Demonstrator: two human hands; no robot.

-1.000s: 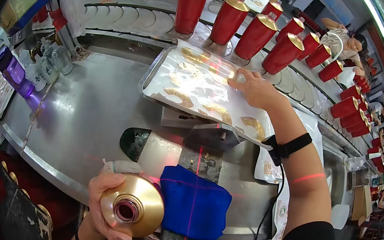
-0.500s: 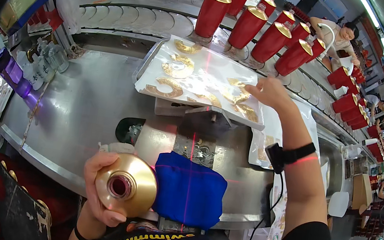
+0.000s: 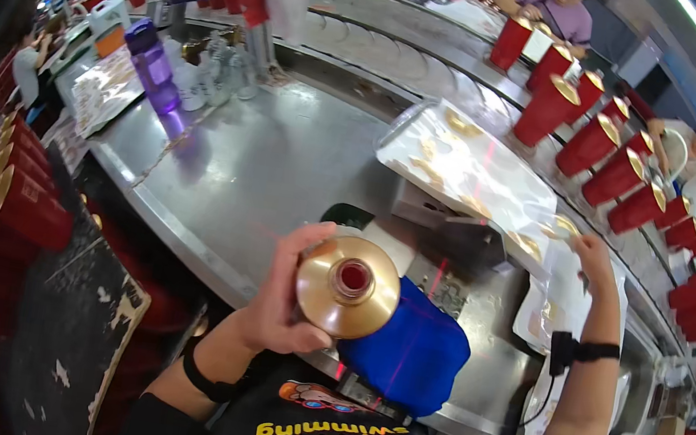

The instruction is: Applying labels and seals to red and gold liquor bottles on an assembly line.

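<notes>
Left hand (image 3: 288, 285) curled round gold-shouldered bottle (image 3: 342, 317), mouth up, at left edge of blue cloth (image 3: 423, 350). Right hand (image 3: 597, 262), beyond cloth to the right, fingertips seemingly pinched on gold decal (image 3: 563, 227). Probably decal-picking; next move calls for light grip, decal uncreased.

A: How is the left hand (image 3: 275, 297) held?

B: It is curved into a wide, firm grip, with the fingers (image 3: 316, 233) wrapped on the far side and the thumb (image 3: 307, 338) pressed on the near side.

A: And the left forearm (image 3: 205, 360)?

B: It is angled forward and inward.

A: How is the right arm (image 3: 583, 419) placed?

B: It is stretched well forward, farther than the left. The right hand (image 3: 597, 260) is turned inward, and its fingertips (image 3: 583, 245) are pinched together. The two hands are held well apart.
</notes>
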